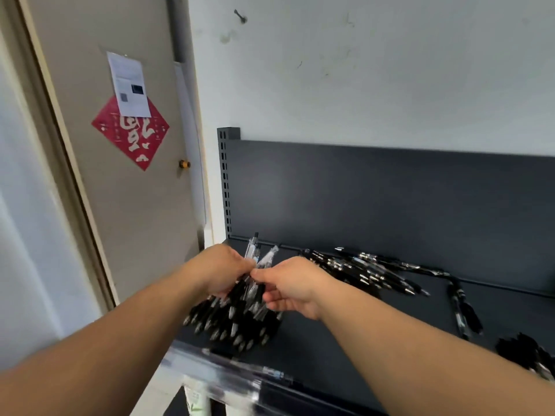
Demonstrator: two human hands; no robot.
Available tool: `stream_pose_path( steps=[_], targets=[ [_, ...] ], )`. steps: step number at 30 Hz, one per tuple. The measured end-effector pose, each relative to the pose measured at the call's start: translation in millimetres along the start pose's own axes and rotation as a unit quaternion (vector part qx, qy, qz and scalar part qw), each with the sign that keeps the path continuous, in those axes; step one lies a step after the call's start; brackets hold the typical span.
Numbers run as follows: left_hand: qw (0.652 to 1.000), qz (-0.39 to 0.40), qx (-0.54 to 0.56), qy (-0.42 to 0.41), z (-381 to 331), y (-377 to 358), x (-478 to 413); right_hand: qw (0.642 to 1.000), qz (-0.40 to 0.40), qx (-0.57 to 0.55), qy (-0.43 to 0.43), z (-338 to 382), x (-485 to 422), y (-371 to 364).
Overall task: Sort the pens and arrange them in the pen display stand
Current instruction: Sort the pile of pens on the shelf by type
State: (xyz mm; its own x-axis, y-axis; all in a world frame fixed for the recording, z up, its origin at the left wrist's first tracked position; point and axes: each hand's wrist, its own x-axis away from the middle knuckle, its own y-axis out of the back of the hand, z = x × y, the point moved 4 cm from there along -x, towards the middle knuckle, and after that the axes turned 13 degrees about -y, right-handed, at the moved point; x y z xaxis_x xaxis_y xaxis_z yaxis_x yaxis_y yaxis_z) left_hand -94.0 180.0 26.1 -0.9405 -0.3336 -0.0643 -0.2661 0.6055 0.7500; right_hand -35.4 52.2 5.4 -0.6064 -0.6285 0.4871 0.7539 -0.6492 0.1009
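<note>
You're picking through the pen bundle (237, 313).
Your left hand (222, 268) is gripping it and your right hand (291, 283) is pinching one pen (268, 257); pull it straight out.

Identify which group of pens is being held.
The bundle at the shelf's left end: left hand and right hand hold it; the other groups lie loose.

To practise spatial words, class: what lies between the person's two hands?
Head view: a bundle of black pens lies between the left hand and the right hand, gripped by both above the dark shelf.
</note>
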Motion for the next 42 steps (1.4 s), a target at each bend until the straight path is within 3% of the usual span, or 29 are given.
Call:
stream_pose_path(
  steps=[5,12,18,22,29,33,42],
  targets=[
    [0.997,0.04,-0.068,0.0,22,-12,3,0.989,-0.06,0.136,-0.006,-6,-13,-3],
    [0.987,0.016,-0.153,-0.034,23,-16,14,0.975,-0.081,0.206,0.033,-17,-20,-3],
    [0.986,0.096,-0.136,-0.032,24,-17,14,0.932,-0.125,0.327,0.09,-12,-22,-5],
    [0.983,0.108,-0.139,-0.048,21,-20,15,0.899,-0.171,0.376,0.149,-9,-19,0],
    [0.976,0.104,-0.163,-0.105,24,-35,21,0.877,-0.154,0.409,0.2,-11,-23,0],
    [0.973,0.09,-0.178,-0.12,28,-34,25,0.868,-0.148,0.44,0.177,-10,-28,6],
    [0.975,0.058,-0.192,-0.101,20,-30,32,0.839,-0.132,0.501,0.168,-20,-32,3]
  ],
)
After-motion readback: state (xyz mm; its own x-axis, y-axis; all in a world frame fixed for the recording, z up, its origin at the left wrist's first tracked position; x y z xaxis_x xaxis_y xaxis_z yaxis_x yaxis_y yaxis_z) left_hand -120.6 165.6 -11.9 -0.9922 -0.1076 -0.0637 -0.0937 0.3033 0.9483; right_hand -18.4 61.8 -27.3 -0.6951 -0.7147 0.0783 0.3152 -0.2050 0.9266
